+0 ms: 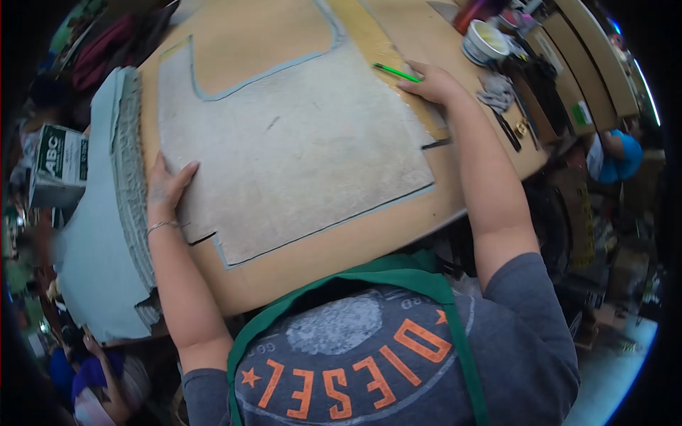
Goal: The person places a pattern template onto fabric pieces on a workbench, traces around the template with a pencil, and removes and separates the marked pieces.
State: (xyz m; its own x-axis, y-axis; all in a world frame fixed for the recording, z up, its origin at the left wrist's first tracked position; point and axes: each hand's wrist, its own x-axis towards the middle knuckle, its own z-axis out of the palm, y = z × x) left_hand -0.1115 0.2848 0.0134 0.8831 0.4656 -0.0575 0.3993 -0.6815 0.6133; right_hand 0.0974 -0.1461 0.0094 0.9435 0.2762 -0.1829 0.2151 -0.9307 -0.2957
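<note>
A large whitish pattern sheet (298, 156) with a cut-out at its far side lies flat on the tan tabletop (263, 42). Pale blue material (341, 222) peeks out from under it as a narrow border. My left hand (169, 188) rests on the sheet's left edge, thumb and fingers apart. A slim green pencil (396, 72) with a dark tip is in my right hand (435, 84), held between thumb and fingers, pointing left. That hand is at the sheet's right edge, over a yellowish strip (369, 39).
A stack of pale blue cut pieces (99, 234) hangs over the table's left side, beside an ABC box (60, 163). On the right are a white tub (485, 42), a crumpled grey cloth (497, 92), a black tool (507, 131) and cardboard boxes (579, 64). Other people sit nearby.
</note>
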